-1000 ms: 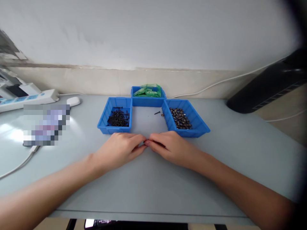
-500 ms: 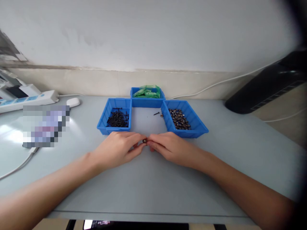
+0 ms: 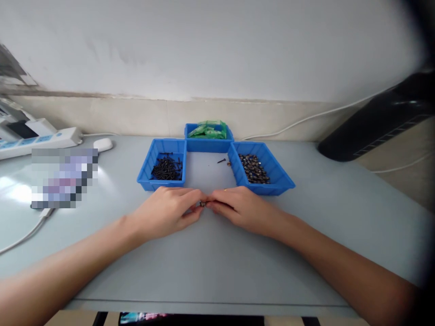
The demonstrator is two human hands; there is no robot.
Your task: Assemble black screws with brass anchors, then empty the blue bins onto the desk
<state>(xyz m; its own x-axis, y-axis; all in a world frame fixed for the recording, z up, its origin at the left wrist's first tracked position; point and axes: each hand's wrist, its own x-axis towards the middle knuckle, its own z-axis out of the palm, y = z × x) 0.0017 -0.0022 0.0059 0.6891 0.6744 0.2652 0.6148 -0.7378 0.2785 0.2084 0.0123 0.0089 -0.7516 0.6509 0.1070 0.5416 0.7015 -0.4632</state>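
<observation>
My left hand [image 3: 173,209] is closed in a pinch at mid-table, with a small brass-and-dark metal fitting [image 3: 203,204] at its fingertips. Against the fitting press the fingertips of my right hand [image 3: 246,209], pinched together; what lies between them is hidden. Beyond my left hand, a blue bin [image 3: 144,174] holds many black screws [image 3: 166,169]. Another blue bin [image 3: 280,174], past my right hand, contains small shiny metal fittings [image 3: 254,169]. Between these bins a single black screw [image 3: 221,160] lies on the table, near a loose fitting [image 3: 229,164].
A third blue bin [image 3: 210,146] with green packets [image 3: 208,131] stands at the back by the wall. On the left are a blurred-out device [image 3: 64,179] with a cable, a white case [image 3: 103,145] and a power strip [image 3: 44,141]. A black cylinder [image 3: 370,122] leans at right.
The fitting has shifted slightly down and left and appears turned between my fingertips. Both hands stay close together in nearly the same place.
</observation>
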